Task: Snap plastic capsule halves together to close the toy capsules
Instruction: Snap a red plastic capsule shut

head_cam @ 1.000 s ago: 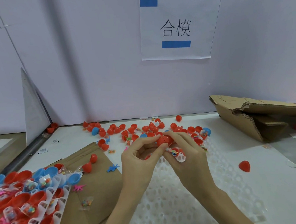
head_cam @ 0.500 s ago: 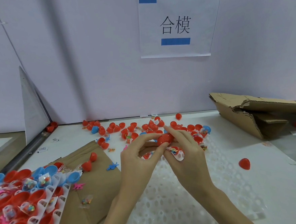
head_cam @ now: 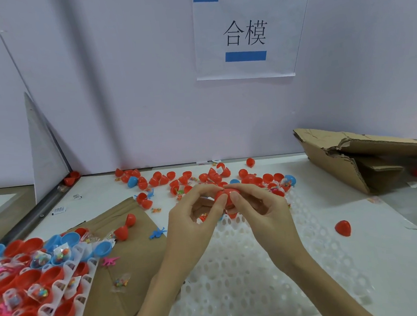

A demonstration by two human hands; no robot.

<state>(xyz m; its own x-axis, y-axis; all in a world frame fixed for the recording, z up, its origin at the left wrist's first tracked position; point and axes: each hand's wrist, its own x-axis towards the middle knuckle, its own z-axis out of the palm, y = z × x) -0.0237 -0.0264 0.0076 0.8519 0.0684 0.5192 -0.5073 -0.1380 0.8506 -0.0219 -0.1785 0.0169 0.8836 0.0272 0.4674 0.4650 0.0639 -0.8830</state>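
A red capsule [head_cam: 227,198] is held between both hands above the white perforated tray [head_cam: 237,274]. My left hand [head_cam: 194,220] pinches its left side with thumb and fingertips. My right hand [head_cam: 260,208] pinches its right side, thumb in front and fingers over the top. Whether the two halves are fully snapped together is hidden by the fingers. Loose red and blue capsule halves [head_cam: 204,178] lie scattered behind the hands.
At the left, white holder strips [head_cam: 38,280] carry red and blue halves with small toy packets. Brown cardboard [head_cam: 114,243] lies under them. A torn cardboard box [head_cam: 350,157] sits at the right. A single red half [head_cam: 342,228] lies on the table at right.
Both hands have risen slightly with the capsule. The small toy packet seen below my right thumb earlier is no longer visible.
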